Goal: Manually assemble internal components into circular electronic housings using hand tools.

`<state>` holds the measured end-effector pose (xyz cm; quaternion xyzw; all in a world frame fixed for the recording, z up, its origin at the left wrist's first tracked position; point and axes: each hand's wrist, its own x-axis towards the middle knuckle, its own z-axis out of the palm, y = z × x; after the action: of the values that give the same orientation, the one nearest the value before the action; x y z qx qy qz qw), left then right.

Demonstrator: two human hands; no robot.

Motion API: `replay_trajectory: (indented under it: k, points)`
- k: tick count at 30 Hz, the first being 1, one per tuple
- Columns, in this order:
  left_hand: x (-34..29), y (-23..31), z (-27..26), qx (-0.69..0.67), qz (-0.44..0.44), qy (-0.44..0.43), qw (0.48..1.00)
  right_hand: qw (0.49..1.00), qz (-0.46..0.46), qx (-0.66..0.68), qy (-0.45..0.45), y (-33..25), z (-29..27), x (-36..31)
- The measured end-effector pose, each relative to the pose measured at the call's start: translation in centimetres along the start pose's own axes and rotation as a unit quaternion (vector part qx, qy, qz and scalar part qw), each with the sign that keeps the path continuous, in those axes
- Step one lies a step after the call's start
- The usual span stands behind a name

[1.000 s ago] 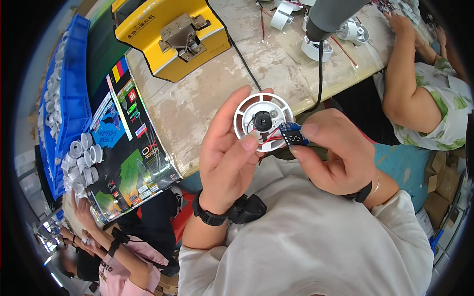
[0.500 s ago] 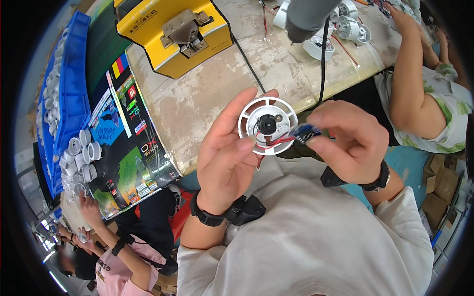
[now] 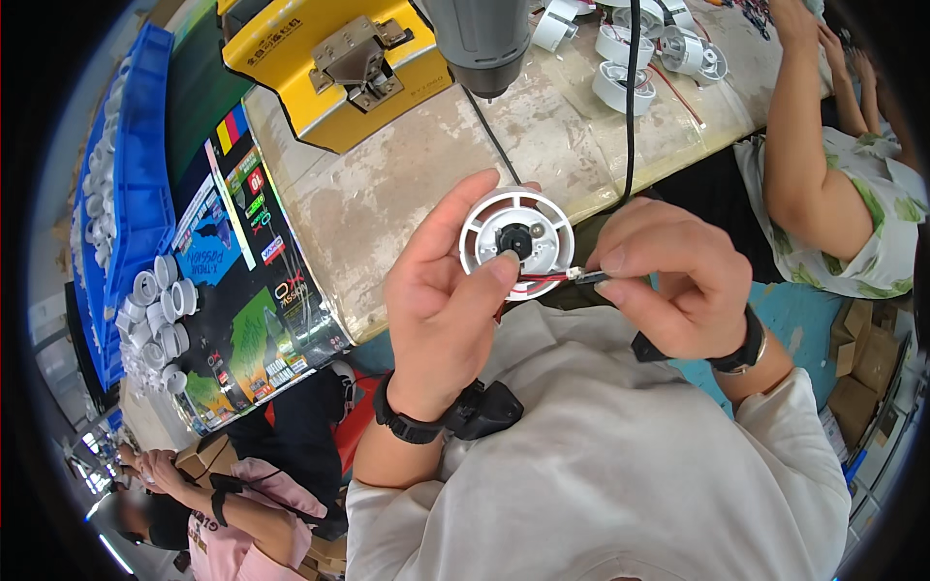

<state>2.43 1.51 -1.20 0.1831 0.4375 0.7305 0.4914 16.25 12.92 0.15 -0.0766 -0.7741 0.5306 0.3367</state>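
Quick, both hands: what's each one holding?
Left hand: closed on the round white housing.
Right hand: fingers pinching the red and black wires at their end.

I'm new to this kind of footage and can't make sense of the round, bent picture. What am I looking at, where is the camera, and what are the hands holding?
The camera sits on a person's head and looks down through a fisheye lens, so straight edges curve and the corners go dark. The two forearms coming up from below are that person's own.

The left hand holds a round white plastic housing, thumb pressed near its dark centre. The right hand pinches a small connector at the end of red and black wires that run from the housing.

Ahead is a worn workbench with a yellow machine, a hanging grey power tool and more white housings. At the left, a blue bin holds white parts. Another person's arm reaches in at the right.
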Motion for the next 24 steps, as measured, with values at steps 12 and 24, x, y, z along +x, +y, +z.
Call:
replay_trajectory:
  k: [12, 24]
  points:
    - [-0.3, -0.2, -0.4, -0.080, -0.060, -0.059, 0.993, 0.976, -0.061, -0.150, -0.145, 0.7, -0.8, 4.0]
    - [0.1, -1.2, -0.4, 0.008, -0.009, -0.059, 0.998, 0.964, -0.089, -0.174, -0.180, 0.9, -0.4, 4.5]
